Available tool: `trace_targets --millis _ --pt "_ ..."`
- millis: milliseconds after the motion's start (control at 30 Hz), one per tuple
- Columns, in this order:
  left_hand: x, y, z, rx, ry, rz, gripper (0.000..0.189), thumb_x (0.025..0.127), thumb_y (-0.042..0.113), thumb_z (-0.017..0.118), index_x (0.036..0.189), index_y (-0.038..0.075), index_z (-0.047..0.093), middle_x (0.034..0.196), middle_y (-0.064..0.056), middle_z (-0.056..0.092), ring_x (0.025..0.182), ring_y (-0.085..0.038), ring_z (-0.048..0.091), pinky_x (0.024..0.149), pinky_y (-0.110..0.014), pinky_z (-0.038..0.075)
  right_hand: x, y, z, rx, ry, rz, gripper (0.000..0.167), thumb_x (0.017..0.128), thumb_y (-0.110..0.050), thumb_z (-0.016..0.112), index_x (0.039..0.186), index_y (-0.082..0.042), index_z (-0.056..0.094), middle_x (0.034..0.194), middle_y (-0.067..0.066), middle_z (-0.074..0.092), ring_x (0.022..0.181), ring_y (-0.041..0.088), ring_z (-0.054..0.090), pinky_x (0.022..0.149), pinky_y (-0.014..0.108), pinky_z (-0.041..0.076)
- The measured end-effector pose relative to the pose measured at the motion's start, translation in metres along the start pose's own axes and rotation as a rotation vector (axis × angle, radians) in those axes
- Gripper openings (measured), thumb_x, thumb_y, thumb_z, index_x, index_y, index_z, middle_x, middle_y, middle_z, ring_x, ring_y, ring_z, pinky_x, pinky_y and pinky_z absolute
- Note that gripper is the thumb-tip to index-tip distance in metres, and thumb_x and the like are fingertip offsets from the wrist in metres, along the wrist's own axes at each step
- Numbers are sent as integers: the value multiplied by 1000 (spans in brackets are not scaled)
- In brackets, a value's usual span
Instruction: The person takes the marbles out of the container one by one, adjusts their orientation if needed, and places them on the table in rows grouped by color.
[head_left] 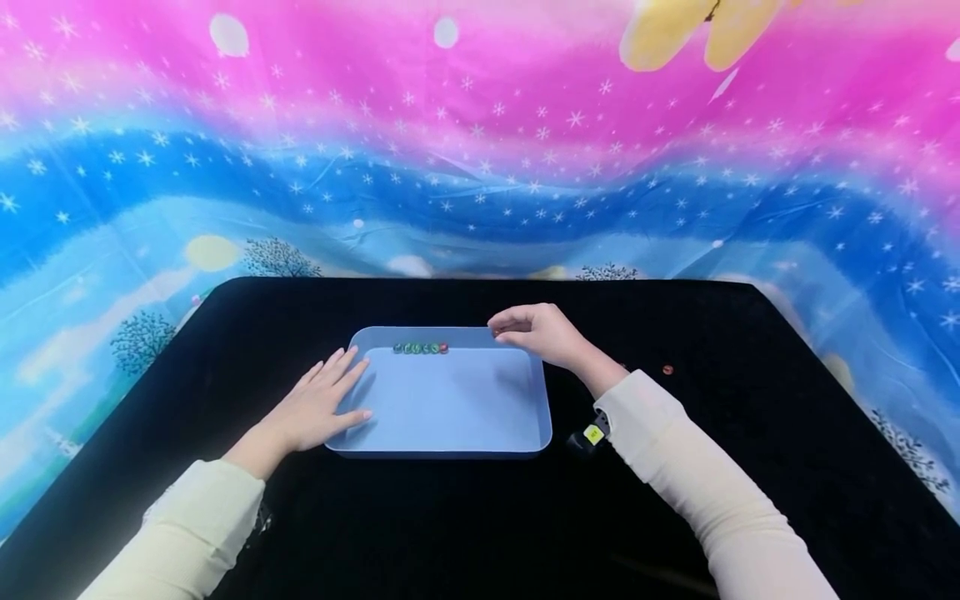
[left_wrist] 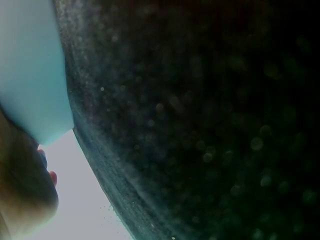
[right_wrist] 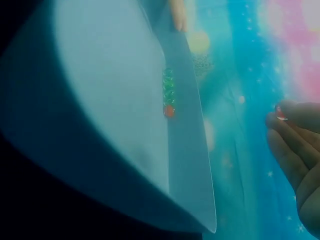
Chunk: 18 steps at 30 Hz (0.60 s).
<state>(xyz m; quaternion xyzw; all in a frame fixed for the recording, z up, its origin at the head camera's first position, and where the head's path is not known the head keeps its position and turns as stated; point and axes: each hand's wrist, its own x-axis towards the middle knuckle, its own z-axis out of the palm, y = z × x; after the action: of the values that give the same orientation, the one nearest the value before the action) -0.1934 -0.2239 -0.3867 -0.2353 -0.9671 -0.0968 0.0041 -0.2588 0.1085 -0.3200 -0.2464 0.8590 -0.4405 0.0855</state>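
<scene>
My right hand point(head_left: 542, 335) is above the far right corner of a light blue tray point(head_left: 450, 408). Between thumb and fingertips it pinches a small red glassy bead point(right_wrist: 281, 113), seen best in the right wrist view. Inside the tray, against its far wall, several green glassy beads point(head_left: 416, 348) lie in a row. A red bead point(head_left: 444, 348) ends that row on the right. My left hand point(head_left: 318, 404) rests over the tray's left rim, its fingers spread and fairly straight. The left wrist view catches only part of that hand and a tray corner.
On the black table cover point(head_left: 450, 525), a loose red bead point(head_left: 667, 369) lies to the right of the tray. A reddish speck shows beside my right wrist, mostly hidden. A colourful patterned cloth point(head_left: 480, 150) hangs behind the table.
</scene>
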Motion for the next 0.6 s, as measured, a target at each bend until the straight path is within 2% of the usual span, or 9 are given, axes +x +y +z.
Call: trace_targets --millis 200,600 --pt "-2 0 2 -4 14 3 74 81 51 49 136 6 26 141 -16 14 128 -31 7 99 -51 10 -9 10 -2 2 10 0 23 82 -11 59 104 -8 62 97 3 63 88 11 58 74 25 47" --pt "-1 0 1 -3 11 0 74 81 50 48 136 7 25 142 -15 13 129 -30 5 99 -50 9 -32 16 -10 97 17 -2 26 81 -10 59 106 -3 60 100 9 62 90 15 58 76 27 47"
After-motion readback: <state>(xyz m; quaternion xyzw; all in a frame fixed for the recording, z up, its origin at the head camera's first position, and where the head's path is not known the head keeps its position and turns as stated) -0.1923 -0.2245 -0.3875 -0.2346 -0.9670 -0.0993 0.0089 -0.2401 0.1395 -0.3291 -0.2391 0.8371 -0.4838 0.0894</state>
